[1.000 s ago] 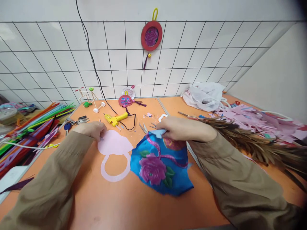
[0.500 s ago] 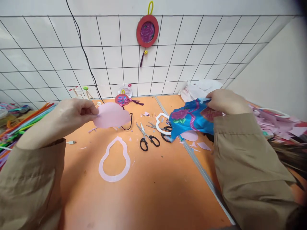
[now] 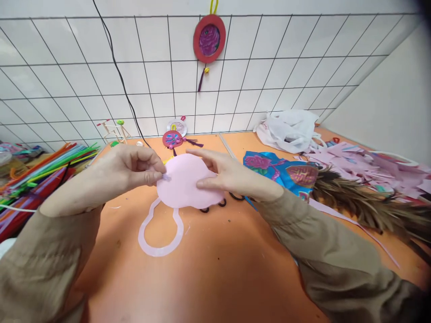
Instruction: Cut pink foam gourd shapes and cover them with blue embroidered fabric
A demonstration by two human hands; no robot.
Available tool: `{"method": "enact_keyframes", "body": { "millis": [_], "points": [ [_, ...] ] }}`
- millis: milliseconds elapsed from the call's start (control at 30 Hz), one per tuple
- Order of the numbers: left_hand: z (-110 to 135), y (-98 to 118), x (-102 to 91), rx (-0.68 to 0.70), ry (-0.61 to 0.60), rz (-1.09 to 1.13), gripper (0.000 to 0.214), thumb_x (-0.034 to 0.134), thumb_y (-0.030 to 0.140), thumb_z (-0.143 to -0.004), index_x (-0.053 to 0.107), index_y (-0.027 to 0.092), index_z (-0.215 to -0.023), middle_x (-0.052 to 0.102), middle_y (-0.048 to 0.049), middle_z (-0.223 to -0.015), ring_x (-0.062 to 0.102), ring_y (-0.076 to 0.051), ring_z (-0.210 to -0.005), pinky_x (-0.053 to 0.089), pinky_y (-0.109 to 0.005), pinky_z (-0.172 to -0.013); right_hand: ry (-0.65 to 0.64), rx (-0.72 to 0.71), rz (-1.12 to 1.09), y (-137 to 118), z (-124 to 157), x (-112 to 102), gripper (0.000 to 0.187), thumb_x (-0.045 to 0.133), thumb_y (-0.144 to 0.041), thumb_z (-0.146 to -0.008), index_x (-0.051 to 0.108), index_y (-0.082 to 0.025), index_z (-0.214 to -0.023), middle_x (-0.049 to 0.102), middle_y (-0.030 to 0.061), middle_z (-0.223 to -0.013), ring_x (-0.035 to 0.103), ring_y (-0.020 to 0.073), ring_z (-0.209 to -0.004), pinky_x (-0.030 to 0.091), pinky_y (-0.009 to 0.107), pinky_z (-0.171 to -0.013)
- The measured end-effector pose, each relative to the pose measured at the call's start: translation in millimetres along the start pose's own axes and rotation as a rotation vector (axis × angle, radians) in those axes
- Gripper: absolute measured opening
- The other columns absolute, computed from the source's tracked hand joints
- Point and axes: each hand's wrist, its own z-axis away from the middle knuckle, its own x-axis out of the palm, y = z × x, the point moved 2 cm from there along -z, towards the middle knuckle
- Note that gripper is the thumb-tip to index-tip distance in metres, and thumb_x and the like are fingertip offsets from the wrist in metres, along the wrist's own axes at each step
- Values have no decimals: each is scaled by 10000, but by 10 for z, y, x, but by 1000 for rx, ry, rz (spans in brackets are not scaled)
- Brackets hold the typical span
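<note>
A pink gourd-shaped paper cutout [image 3: 183, 181] is held up between my hands above the table. My left hand [image 3: 134, 168] pinches its left end, where a small pale scrap shows at the fingertips. With thumb in front and fingers behind, my right hand [image 3: 232, 175] grips the cutout's right side. Below it lies a pink gourd-shaped paper frame [image 3: 158, 251], its upper part hidden by the cutout. Black scissor handles [image 3: 222, 202] peek out under the cutout's lower edge. To the right rests a blue floral cloth [image 3: 264, 166].
Colourful pipe cleaners [image 3: 63, 168] are heaped at the left. Round tasselled ornaments [image 3: 172, 139] lie against the tiled wall, and a red one [image 3: 209, 39] hangs above. A white plastic bag [image 3: 286, 130], pink paper scraps [image 3: 350, 166] and a brown feathery bundle [image 3: 357, 202] fill the right side.
My right hand has let go of the blue cloth, now lying on the table at the right, and has moved left onto the pink cutout. My left hand has shifted rightward with the cutout.
</note>
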Motion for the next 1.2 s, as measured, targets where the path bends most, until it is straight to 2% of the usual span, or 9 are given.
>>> {"method": "enact_keyframes", "body": {
  "millis": [133,300,400,567,700,833,967,1033,1200],
  "points": [
    [-25,-61,-10,99,13,336,326,715,456,-798,737,198,-995,741,-59,-839,674,-183,-709,559,-299,-638,-63,151,-371,284,-60,75,470,794,-244,-698,702,-108,-1138,765,111,-1046,724,236,-942,585,328,-797],
    [-151,-284,-25,268,12,877,363,697,457,-856,760,178,-1078,751,-130,-1074,689,-190,-727,553,-268,-568,-79,211,-723,463,-125,185,375,897,-258,-609,740,-104,-913,768,67,-837,720,164,-747,584,243,-682],
    [-233,-399,-12,285,35,887,274,725,313,-853,773,199,-1097,751,-125,-1145,706,-239,-936,578,-283,-692,-127,200,-890,497,-153,279,371,920,-260,-594,724,-104,-867,756,53,-794,708,144,-696,591,236,-676],
    [-308,-449,119,401,6,760,608,828,305,-757,656,304,-1339,532,-100,-1522,434,-353,-1427,510,-421,-1023,-184,222,-1028,496,-138,399,384,898,-247,-630,697,-92,-917,749,65,-800,712,144,-704,590,224,-682],
    [-318,-440,197,405,-8,743,251,833,392,-741,815,226,-929,682,-140,-1339,615,-346,-1253,563,-399,-913,-232,258,-1051,441,-94,486,358,868,-234,-660,683,-106,-939,733,48,-793,699,120,-693,567,181,-634],
    [-263,-383,127,271,74,580,257,804,421,-755,787,170,-806,790,-114,-855,739,-262,-851,584,-355,-760,-125,342,-909,492,-89,556,285,767,-351,-738,668,-131,-891,708,49,-702,699,156,-664,520,196,-512],
    [-172,-299,-7,164,220,339,232,779,388,-740,724,164,-765,707,-39,-700,664,-184,-682,529,-276,-598,144,360,-490,665,-110,593,112,597,-248,-781,634,-151,-740,606,-11,-565,562,99,-481,430,192,-465],
    [-138,-275,-43,148,209,265,222,751,378,-746,686,166,-748,669,-22,-679,623,-159,-647,500,-262,-572,152,260,-254,691,-103,632,120,573,-220,-790,619,-157,-700,539,-40,-521,487,85,-456,395,200,-479],
    [-88,-254,-96,97,150,71,247,679,417,-748,678,173,-781,680,-29,-721,615,-163,-654,475,-261,-558,-43,-162,405,526,63,856,120,657,-267,-835,665,-152,-802,678,43,-787,595,181,-737,444,285,-666]
  ]
}}
